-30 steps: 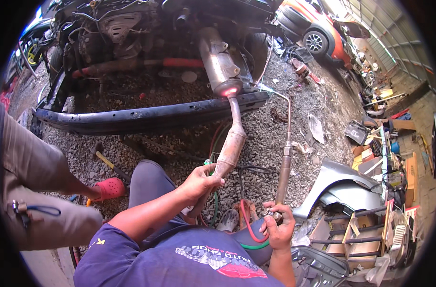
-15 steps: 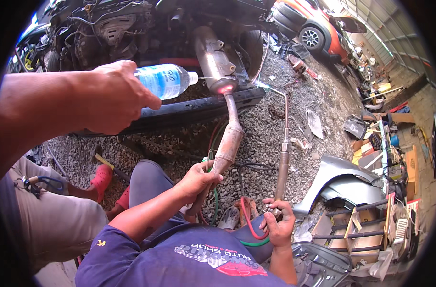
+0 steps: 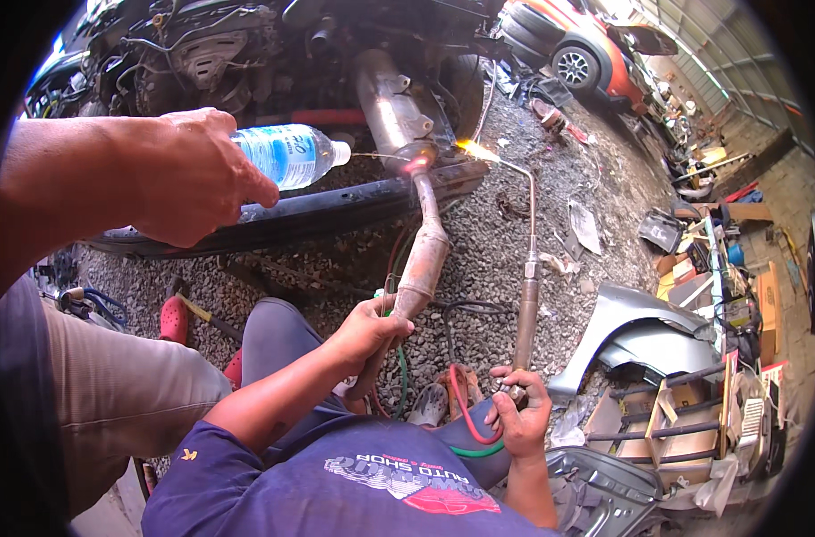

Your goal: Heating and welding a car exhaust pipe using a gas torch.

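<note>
My left hand (image 3: 372, 328) is closed around the lower part of a rusty exhaust pipe (image 3: 424, 259); a thin wire loop stands beside its fingers. That pipe runs up to a metal muffler (image 3: 388, 100), and the joint between them glows red-orange. In my right hand (image 3: 520, 408) is a gas torch (image 3: 527, 318), gripped low by its valve knobs. Its bent tip points left, with a yellow-orange flame (image 3: 475, 150) just right of the joint. Another person's hand (image 3: 202, 174) holds a clear water bottle (image 3: 282, 156) sideways, and a thin stream runs from its cap toward the joint.
A black bar (image 3: 336, 208) lies behind the pipe, below the opened car front (image 3: 202, 63). Red and green hoses (image 3: 466, 407) trail from the torch. Silver fender panels (image 3: 636, 336) lie to the right. A hammer (image 3: 197, 309) rests on gravel near the other person's red clog (image 3: 174, 319).
The torch flame has turned from bluish-white to yellow-orange. The bottle has shifted left, its stream still reaching toward the joint. The glow looks smaller. Both my hands keep their grips.
</note>
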A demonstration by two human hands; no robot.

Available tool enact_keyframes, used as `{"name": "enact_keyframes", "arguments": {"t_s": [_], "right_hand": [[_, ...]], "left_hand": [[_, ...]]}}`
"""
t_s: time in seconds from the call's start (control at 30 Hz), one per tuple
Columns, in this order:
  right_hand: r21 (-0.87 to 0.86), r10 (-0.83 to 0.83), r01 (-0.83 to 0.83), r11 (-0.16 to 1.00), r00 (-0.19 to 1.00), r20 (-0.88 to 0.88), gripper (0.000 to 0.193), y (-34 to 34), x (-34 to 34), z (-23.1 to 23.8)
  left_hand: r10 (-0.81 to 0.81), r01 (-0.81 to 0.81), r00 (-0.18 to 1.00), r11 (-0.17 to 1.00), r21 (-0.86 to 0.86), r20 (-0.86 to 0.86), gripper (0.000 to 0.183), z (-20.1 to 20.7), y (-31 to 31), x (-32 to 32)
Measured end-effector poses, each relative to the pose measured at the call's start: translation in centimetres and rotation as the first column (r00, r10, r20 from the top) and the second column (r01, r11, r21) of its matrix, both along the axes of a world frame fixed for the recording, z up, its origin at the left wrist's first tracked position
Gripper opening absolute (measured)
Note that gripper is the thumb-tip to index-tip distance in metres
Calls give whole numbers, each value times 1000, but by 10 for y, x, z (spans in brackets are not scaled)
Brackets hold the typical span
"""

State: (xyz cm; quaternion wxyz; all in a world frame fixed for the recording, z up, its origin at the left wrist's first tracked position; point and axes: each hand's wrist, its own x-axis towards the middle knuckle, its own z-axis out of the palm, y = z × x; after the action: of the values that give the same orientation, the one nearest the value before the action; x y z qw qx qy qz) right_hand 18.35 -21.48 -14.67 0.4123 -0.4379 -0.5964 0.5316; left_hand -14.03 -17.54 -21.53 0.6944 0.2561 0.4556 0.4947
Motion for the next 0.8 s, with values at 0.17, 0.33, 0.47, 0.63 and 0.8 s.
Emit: {"name": "enact_keyframes", "arguments": {"t_s": [0.17,0.33,0.47,0.63,0.8], "right_hand": [[10,-20,19,1000,999,29,24,0,0,0],[22,-11,10,1000,1000,26,24,2,-1,1],[13,-13,13,1000,999,33,24,1,-1,3],[18,-18,17,1000,999,31,24,1,-2,2],[26,0,0,1000,1000,21,23,1,-1,0]], "left_hand": [[2,-3,999,1000,-21,-54,61,1,0,0],[-7,7,1000,1000,1,-25,60,2,0,-1],[0,0,1000,1000,-18,-22,59,1,0,-1],[-1,1,1000,1000,2,-12,59,3,1,-1],[-5,5,1000,1000,-9,-30,59,12,1,0]]}}
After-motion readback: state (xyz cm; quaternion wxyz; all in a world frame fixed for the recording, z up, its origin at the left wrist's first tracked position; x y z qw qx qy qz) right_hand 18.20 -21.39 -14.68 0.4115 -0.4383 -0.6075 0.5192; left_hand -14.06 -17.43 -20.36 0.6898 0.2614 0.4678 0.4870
